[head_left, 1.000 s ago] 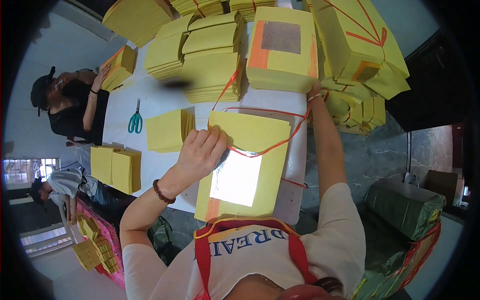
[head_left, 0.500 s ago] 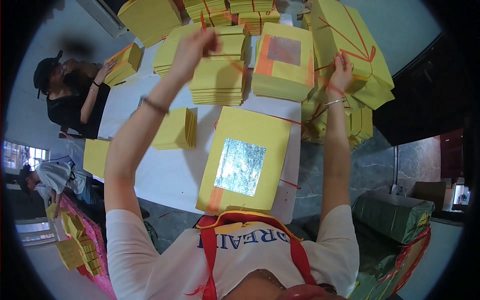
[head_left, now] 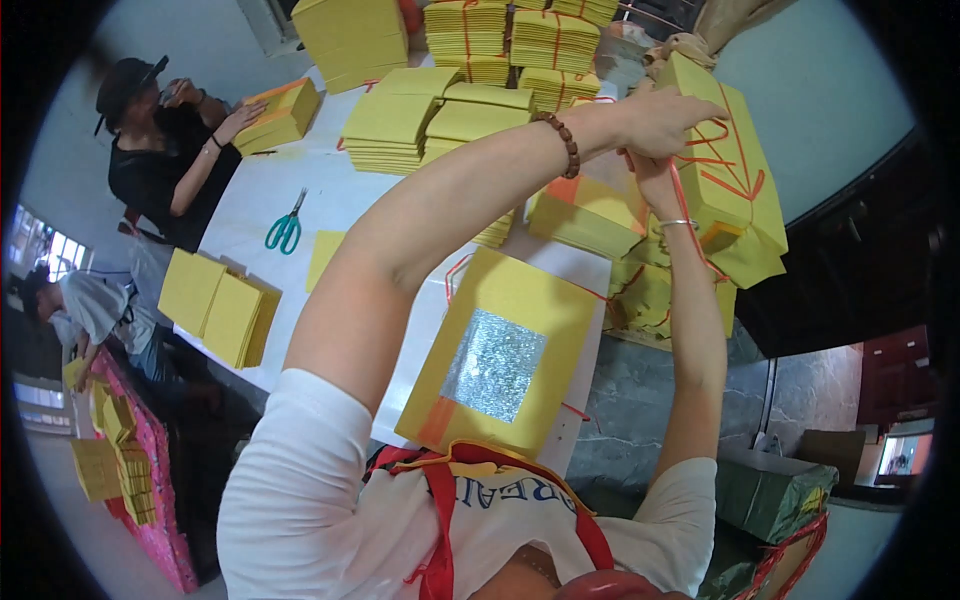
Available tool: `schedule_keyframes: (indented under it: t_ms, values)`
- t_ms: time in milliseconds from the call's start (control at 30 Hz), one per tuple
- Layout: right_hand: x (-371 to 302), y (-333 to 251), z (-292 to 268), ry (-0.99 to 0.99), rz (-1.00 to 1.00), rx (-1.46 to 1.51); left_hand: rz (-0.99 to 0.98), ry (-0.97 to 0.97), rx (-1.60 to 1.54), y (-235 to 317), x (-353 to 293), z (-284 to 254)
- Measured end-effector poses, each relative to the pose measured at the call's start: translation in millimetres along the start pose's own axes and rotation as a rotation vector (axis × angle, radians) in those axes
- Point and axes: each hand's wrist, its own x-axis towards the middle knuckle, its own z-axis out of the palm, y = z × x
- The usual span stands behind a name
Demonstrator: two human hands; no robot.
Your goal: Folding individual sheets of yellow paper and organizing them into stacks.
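My left hand [head_left: 662, 120], with a beaded bracelet on its wrist, has crossed over to the right side and lies over my right hand [head_left: 652, 178]. The fingers of both hands are close together around a red string [head_left: 682, 195], though the left index finger points outward. Part of the right hand is hidden beneath the left. A loop of the string shows by the left fingertips, and a length hangs down along the right wrist. Just beyond the hands stands a large yellow bundle [head_left: 745, 165] tied with red string. Beneath them is a yellow paper stack [head_left: 585, 225].
Before my chest lies a yellow stack [head_left: 560, 310] with a silvery panel. Green-handled scissors [head_left: 285, 232] rest on the white table [head_left: 300, 280]. Folded yellow stacks [head_left: 385, 125] stand further back. One co-worker [head_left: 160, 150] sits at the far left; another [head_left: 110, 310] works behind.
My left hand has swung from above the middle stacks across to the right and now meets my right hand. My view has shifted, bringing the scissors into sight.
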Motion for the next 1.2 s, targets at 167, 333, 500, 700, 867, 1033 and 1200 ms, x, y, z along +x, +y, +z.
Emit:
schedule_keyframes:
  t_ms: [167, 333, 500, 700, 867, 1033, 1200]
  values:
    - [-17, -17, 3, -0.081, -0.037, 0.080, -0.417, -0.409, -0.378, -28, -27, -17]
    - [-5, -21, -12, -0.129, 0.023, 0.247, -0.136, -0.126, -0.096, -61, -36, -11]
    - [-4, -23, -12, -0.116, 0.066, 0.561, -0.491, -0.346, -0.368, -42, -38, -35]
    - [-6, -9, -21, -0.084, 0.142, 0.974, -0.356, -0.191, -0.076, -31, -43, -37]
    - [-5, -8, -26, -0.028, 0.128, 0.731, -0.403, -0.596, -0.514, -7, -43, -44]
    - [-5, -17, -31, -0.099, 0.122, 0.798, -0.382, -0.512, -0.590, -41, -51, -18]
    - [-13, -7, -37, -0.106, 0.162, 0.941, -0.385, -0.539, -0.452, -46, -53, -5]
